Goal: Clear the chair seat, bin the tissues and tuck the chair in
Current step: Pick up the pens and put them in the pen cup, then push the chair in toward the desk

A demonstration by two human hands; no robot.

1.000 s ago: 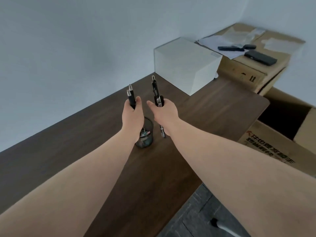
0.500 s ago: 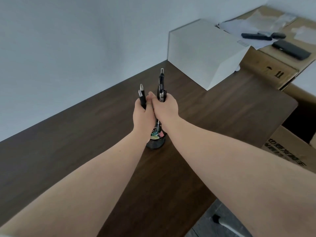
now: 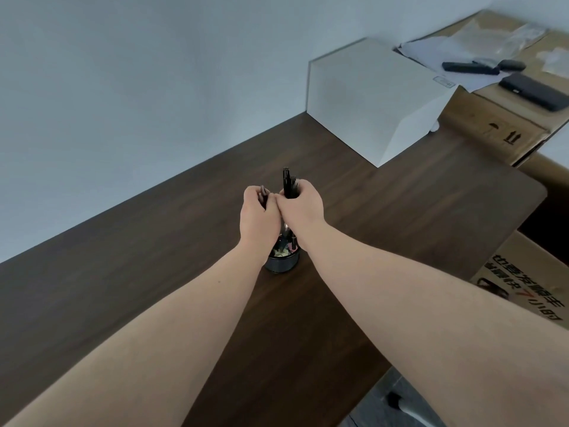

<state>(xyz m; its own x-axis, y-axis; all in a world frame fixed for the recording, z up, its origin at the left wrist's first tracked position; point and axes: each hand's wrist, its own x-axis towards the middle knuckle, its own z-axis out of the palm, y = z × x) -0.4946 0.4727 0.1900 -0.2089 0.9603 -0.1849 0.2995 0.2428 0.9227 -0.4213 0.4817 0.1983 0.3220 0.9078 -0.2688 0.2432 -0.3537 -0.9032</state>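
A dark wooden counter (image 3: 154, 288) runs along the wall with a white box (image 3: 375, 100) at its far end, and a small dark pen cup (image 3: 281, 263) stands in its middle below both hands. The left hand (image 3: 257, 220) is closed on dark pens and the right hand (image 3: 300, 208) on a taller bunch, both bunches pointing down into the cup. This looks like the seat-clearing step; next, both grips should loosen so the pens drop in, while chair and tissues are out of view.
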